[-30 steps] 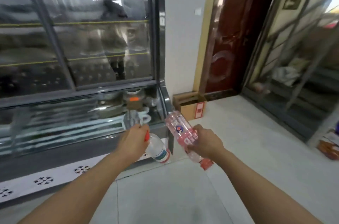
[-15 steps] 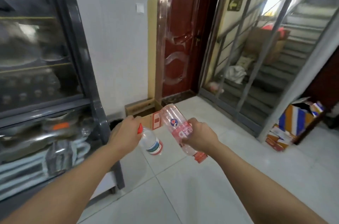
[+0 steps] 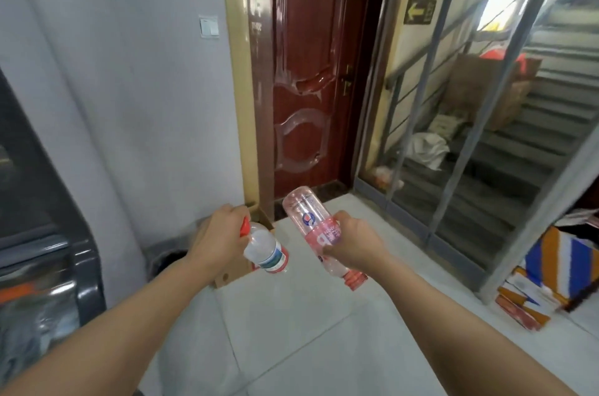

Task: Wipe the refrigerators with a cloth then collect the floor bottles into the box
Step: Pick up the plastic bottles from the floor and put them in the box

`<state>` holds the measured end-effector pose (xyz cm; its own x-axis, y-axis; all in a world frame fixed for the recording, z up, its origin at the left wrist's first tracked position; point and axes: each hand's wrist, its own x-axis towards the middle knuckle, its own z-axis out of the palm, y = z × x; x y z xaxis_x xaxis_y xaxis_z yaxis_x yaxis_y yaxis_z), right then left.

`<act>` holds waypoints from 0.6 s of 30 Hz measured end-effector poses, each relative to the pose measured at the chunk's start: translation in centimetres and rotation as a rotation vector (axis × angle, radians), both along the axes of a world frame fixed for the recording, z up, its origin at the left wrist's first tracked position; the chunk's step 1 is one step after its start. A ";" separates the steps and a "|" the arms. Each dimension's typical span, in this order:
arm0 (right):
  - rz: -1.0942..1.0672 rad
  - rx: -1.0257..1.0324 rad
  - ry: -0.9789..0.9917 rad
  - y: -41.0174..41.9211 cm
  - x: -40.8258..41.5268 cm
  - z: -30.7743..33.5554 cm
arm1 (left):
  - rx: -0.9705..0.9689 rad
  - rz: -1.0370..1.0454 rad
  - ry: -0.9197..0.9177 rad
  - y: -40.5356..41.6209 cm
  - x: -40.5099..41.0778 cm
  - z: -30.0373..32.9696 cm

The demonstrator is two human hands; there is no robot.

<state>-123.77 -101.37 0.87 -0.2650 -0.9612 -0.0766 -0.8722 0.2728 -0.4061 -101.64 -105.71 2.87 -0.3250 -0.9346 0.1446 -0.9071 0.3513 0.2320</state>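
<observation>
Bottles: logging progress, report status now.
Left hand grips clear bottle. Right hand grips pink bottle. Cardboard box ahead by wall. Nothing blocking.

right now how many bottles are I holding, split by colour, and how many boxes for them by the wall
Clear bottle with red cap, in the left hand: 1
Pink bottle with red cap, in the right hand: 1
Open cardboard box on the floor by the wall: 1
Total: 3, that is 2 bottles and 1 box

box (image 3: 231, 269) behind hands, refrigerator (image 3: 42, 233) left
</observation>
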 end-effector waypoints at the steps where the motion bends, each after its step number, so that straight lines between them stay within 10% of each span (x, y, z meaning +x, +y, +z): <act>1: 0.020 0.004 -0.002 -1.9 -1.6 0.0 | 0.008 0.023 0.000 -1.3 -1.6 0.0; 18: 0.152 0.049 0.035 -28.7 -21.5 -2.1 | 0.040 0.135 0.027 -24.9 -22.3 -2.6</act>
<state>-145.22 -130.03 -1.21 -0.1201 -0.9858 -0.1178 -0.9184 0.1553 -0.3639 -123.91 -130.61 0.25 -0.1928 -0.9746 0.1138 -0.9385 0.2170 0.2685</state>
